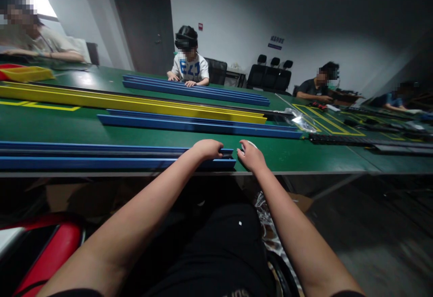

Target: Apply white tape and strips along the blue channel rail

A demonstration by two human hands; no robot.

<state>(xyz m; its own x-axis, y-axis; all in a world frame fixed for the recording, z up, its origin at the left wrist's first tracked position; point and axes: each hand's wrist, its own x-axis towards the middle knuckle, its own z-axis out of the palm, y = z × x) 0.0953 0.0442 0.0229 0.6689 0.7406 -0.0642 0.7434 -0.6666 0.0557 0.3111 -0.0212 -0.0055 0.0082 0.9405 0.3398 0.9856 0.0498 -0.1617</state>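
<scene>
Along the near edge of the green table lies a long blue rail [118, 162] with a channel down its length. My left hand [209, 149] is at the rail's right end, its fingers curled over the channel; whatever its fingertips hold is too small to make out. Just beyond that end, to the right, my right hand [251, 155] has its fingers curled around a white roundish object [249, 144], mostly hidden behind the hand. A gap separates the two hands.
Another blue rail [203, 125], a long yellow rail [135, 103] and further blue rails [196, 91] lie across the green table [324, 159]. Clear plastic wrap [301, 122] and black strips are at the right. Several people sit around the table. A red chair is at lower left.
</scene>
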